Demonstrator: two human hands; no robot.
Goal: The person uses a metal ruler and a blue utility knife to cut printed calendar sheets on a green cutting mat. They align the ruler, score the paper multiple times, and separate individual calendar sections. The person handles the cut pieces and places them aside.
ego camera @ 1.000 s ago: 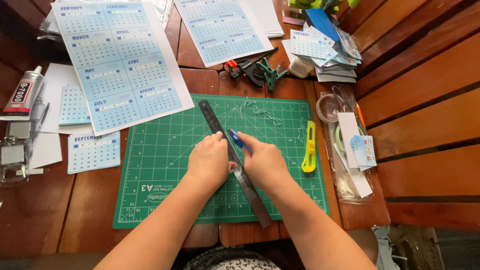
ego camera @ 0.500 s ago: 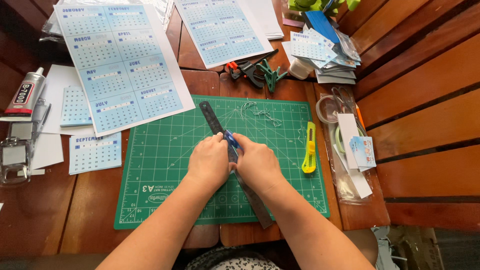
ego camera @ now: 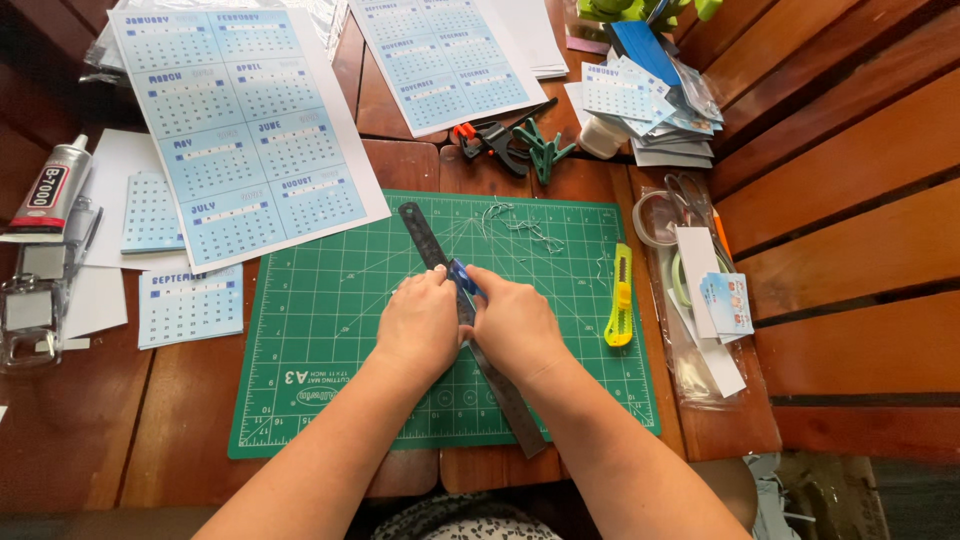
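Green cutting mat (ego camera: 330,330): left hand (ego camera: 418,325) presses the steel ruler (ego camera: 470,325), right hand (ego camera: 515,325) grips a blue cutter (ego camera: 463,277) along its edge.

Home craft desk: green cutting mat (ego camera: 330,340), printed calendar sheets (ego camera: 245,130), glue tube (ego camera: 52,190), clamps (ego camera: 510,145), wooden slat table (ego camera: 850,200).

Bright, even daylight, apparently from the upper right; the green cutting mat (ego camera: 330,350) is evenly lit, with soft, short shadows. Mild sheen on the calendar sheets (ego camera: 240,130). Focus sharp at centre; wide-lens bending at edges, left corner darker.
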